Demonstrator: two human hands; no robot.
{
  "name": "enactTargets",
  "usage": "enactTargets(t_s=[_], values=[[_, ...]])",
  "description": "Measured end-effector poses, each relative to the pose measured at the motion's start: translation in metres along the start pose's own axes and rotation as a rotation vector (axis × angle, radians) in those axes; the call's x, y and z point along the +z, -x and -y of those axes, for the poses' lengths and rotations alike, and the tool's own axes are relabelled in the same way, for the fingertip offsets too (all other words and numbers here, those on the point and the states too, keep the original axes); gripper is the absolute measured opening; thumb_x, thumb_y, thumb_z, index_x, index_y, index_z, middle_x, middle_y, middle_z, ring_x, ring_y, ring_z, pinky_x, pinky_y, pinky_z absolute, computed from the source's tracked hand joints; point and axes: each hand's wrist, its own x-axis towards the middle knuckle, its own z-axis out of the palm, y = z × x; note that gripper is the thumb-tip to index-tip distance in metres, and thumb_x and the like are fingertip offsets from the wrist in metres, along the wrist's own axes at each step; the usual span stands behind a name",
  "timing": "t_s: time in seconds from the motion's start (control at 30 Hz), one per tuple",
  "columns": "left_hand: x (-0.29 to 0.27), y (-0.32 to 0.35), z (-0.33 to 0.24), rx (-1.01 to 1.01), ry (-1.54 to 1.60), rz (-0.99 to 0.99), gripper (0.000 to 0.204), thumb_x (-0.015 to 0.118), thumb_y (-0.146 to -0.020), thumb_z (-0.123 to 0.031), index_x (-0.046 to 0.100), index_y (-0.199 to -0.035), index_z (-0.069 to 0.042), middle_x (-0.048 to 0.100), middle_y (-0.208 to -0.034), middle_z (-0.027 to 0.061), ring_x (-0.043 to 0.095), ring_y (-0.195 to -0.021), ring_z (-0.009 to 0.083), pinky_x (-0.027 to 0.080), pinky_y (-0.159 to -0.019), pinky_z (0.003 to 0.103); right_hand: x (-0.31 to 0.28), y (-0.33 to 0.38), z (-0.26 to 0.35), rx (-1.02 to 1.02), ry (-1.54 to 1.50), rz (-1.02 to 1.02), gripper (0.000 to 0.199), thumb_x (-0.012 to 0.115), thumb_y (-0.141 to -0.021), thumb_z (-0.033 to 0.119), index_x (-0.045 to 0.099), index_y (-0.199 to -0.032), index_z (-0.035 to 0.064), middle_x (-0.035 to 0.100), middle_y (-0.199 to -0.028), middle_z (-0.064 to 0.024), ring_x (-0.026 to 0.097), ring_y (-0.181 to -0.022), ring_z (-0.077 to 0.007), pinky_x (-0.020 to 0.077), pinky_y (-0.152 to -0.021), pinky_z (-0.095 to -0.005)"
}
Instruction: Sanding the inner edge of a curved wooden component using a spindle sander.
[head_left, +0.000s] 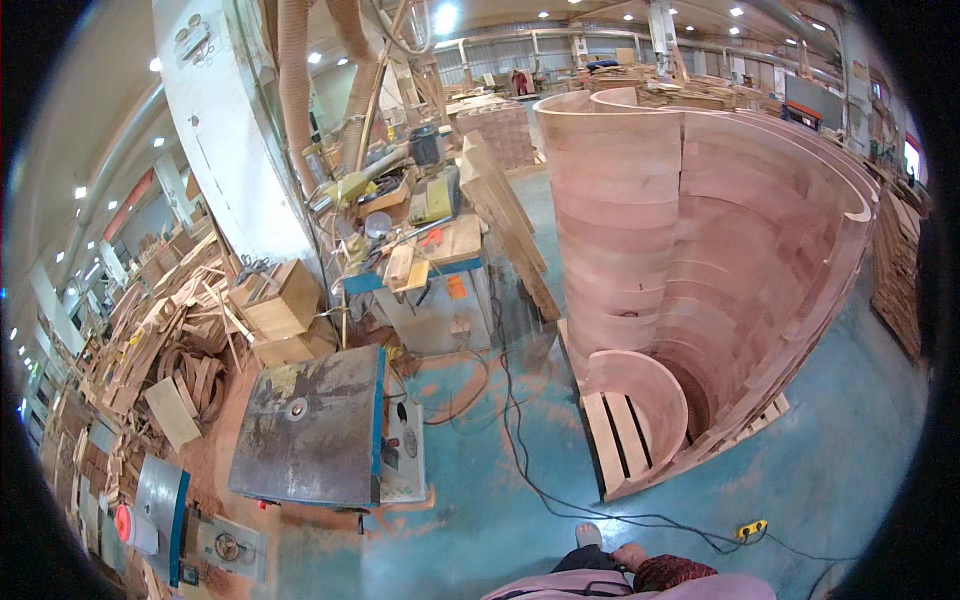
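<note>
Low at the bottom edge, my right hand (628, 556) shows at the end of a dark red patterned sleeve (672, 573), close to my body. It is small in the picture, and its fingers are not clear enough to tell what they do. My left hand is out of sight. Ahead to the right stands a tall curved wooden form (615, 220), built of stacked, pinkish-brown bands with sweeping walls. A smaller curved wooden wall (640, 385) rises at its near end, over a slatted wooden pallet (605, 435). No hand touches the form.
A black cable (520, 450) runs across the blue floor to a yellow socket block (752, 530). Left stand a dusty metal machine table (305, 425) and a cluttered workbench (430, 300). Wood scraps (150, 350) pile beyond them, beside a white pillar (220, 130). Boards (505, 215) lean near the bench.
</note>
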Motion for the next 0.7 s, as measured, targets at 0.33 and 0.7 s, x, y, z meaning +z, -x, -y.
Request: enactTargets(t_s=[0.33,0.7], values=[[0.053,-0.088,-0.111,0.821,-0.862,-0.081,0.056,0.059,-0.102,-0.040,0.054,-0.145,-0.005,0.070,-0.128,0.0164,0.069,-0.110,0.0388,0.057,-0.092,0.052,-0.115,-0.168,-0.004,-0.214,0.318,-0.018,0.061,0.052,-0.094,0.057,0.079,-0.101,0.0025,0.076,-0.098,-0.0236,0.073,-0.091,-0.0418,0.0561,-0.085,-0.0521],[0.132,-0.076,-0.208,0.000,0.072,0.210,0.057,0.070,-0.098,-0.027,0.057,-0.143,0.005,0.072,-0.121,0.0150,0.071,-0.105,0.0242,0.057,-0.085,0.038,-0.188,-0.172,0.044,0.142,-0.267,-0.434,0.062,0.063,-0.091,0.046,0.066,-0.120,-0.0091,0.068,-0.123,-0.0348,0.064,-0.118,-0.0500,0.0496,-0.104,-0.0527]])
